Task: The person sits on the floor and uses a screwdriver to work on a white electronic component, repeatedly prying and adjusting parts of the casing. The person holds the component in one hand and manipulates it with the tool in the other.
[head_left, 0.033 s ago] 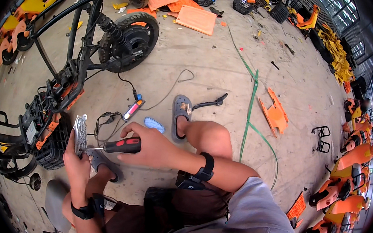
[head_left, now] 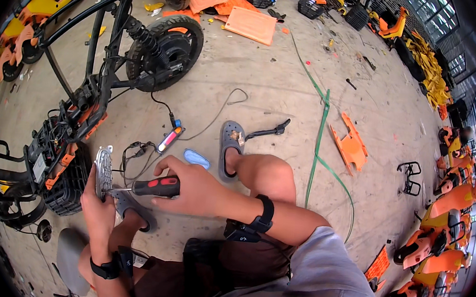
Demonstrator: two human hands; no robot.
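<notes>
My left hand (head_left: 98, 214) holds a silver, ribbed metal part (head_left: 103, 169) upright, with the fingers along its outer side. What the part belongs to cannot be made out. My right hand (head_left: 195, 189) is closed round the black and red handle of a screwdriver (head_left: 157, 186). The screwdriver lies nearly level, its shaft pointing left. Its tip meets the lower end of the metal part near my left thumb; whether it sits in a screw is too small to tell.
A stripped black scooter frame (head_left: 94, 66) with its wheel (head_left: 170, 53) stands at left. Cables and a multicoloured stick-shaped device (head_left: 169, 137) lie ahead of my hands. Green strap (head_left: 321, 128), an orange panel (head_left: 350, 143) and a black bracket (head_left: 410, 176) lie to the right, near rows of scooters (head_left: 437, 248).
</notes>
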